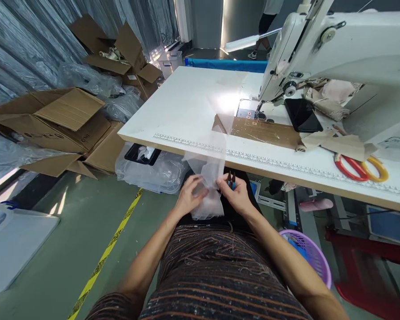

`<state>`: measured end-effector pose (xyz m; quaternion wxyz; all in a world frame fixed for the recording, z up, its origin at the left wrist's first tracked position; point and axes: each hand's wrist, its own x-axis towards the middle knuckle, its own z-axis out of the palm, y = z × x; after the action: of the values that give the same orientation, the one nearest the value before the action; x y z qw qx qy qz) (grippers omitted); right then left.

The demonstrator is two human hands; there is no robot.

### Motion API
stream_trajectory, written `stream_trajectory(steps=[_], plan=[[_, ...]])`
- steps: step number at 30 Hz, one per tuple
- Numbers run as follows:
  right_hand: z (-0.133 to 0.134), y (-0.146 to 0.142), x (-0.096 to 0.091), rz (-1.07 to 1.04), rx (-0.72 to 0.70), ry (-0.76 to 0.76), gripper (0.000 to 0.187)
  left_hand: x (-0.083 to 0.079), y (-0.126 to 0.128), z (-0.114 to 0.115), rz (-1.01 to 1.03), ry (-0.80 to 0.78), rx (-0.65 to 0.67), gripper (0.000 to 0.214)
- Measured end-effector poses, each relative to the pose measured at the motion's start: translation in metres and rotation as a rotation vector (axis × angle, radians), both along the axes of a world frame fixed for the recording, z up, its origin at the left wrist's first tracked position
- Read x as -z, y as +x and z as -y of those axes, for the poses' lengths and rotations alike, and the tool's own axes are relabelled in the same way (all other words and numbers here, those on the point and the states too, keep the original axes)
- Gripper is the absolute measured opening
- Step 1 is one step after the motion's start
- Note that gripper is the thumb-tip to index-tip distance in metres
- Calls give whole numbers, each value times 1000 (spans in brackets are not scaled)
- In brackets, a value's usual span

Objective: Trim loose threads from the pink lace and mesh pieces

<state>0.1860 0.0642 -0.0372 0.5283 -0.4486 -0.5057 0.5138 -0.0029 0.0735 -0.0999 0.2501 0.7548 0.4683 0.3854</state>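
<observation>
A strip of sheer white fabric [210, 171] hangs over the table's front edge down to my lap, its upper end lying on the tabletop. My left hand [190, 195] has its fingers curved around the left side of this fabric. At the right edge, my right hand [236, 193] pinches the fabric between thumb and finger. Small thread snips [231, 181] with blue handles are tucked in that same hand, dark tips pointing away from me. The sewing machine [283, 66] stands beyond, its needle area lit, with brown cardboard [266, 132] in front.
Red and yellow scissors [362, 168], a black phone [302, 115] and fabric scraps [343, 143] lie at the table's right. Open cardboard boxes [60, 120] stand on the left floor. A purple basket [315, 249] sits below right. Another person [270, 22] stands in the background.
</observation>
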Motion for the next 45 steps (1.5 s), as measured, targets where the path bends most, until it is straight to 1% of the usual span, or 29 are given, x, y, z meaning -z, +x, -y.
stream_trajectory(steps=[2, 4, 5, 6, 7, 8, 11, 13, 14, 16, 18, 19, 21, 23, 24, 26, 29, 33, 36, 39, 42, 45], plan=[[18, 5, -4, 101, -80, 77, 41, -14, -1, -9, 252, 73, -138, 45], [37, 9, -8, 180, -214, 147, 35, -27, 1, -18, 464, 169, -272, 46], [45, 11, -10, 214, -290, 180, 33, -34, 3, -22, 534, 200, -300, 46], [53, 12, -12, 248, -367, 211, 31, -39, 6, -24, 568, 205, -281, 45], [59, 13, -13, 279, -440, 240, 29, -44, 10, -26, 565, 183, -220, 44], [65, 14, -14, 305, -503, 270, 26, -48, 14, -26, 534, 129, -125, 43], [76, 14, -15, 348, -659, 356, 12, -56, 26, -23, 430, -119, 229, 48], [80, 15, -15, 354, -725, 395, 8, -57, 32, -20, 445, -299, 417, 51], [81, 16, -15, 358, -748, 399, 8, -57, 34, -18, 474, -382, 479, 50], [81, 20, -17, 376, -774, 369, 8, -56, 33, -14, 539, -513, 537, 44], [76, 27, -19, 403, -726, 290, 5, -54, 29, -11, 605, -596, 511, 42], [71, 31, -19, 415, -661, 242, 6, -54, 26, -10, 624, -626, 470, 42], [59, 37, -18, 428, -485, 152, 18, -55, 21, -7, 608, -672, 354, 42], [44, 39, -12, 425, -328, 79, 35, -58, 17, -4, 543, -695, 239, 41], [37, 39, -9, 422, -277, 48, 44, -60, 16, -3, 513, -693, 197, 41], [24, 36, -2, 418, -223, 5, 58, -64, 15, -1, 477, -679, 159, 40], [12, 30, 4, 430, -220, 3, 64, -68, 15, 1, 446, -660, 154, 40], [4, 23, 1, 467, -251, 64, 64, -69, 15, 2, 422, -632, 174, 38], [0, 22, 0, 505, -205, 102, 65, -70, 14, 3, 406, -609, 181, 34], [2, 24, 2, 519, -169, 87, 65, -71, 13, 3, 377, -597, 157, 34], [9, 27, 3, 525, -225, 67, 62, -71, 12, 3, 373, -602, 149, 34], [14, 25, 0, 560, -281, 92, 58, -71, 12, 2, 395, -614, 163, 32]])
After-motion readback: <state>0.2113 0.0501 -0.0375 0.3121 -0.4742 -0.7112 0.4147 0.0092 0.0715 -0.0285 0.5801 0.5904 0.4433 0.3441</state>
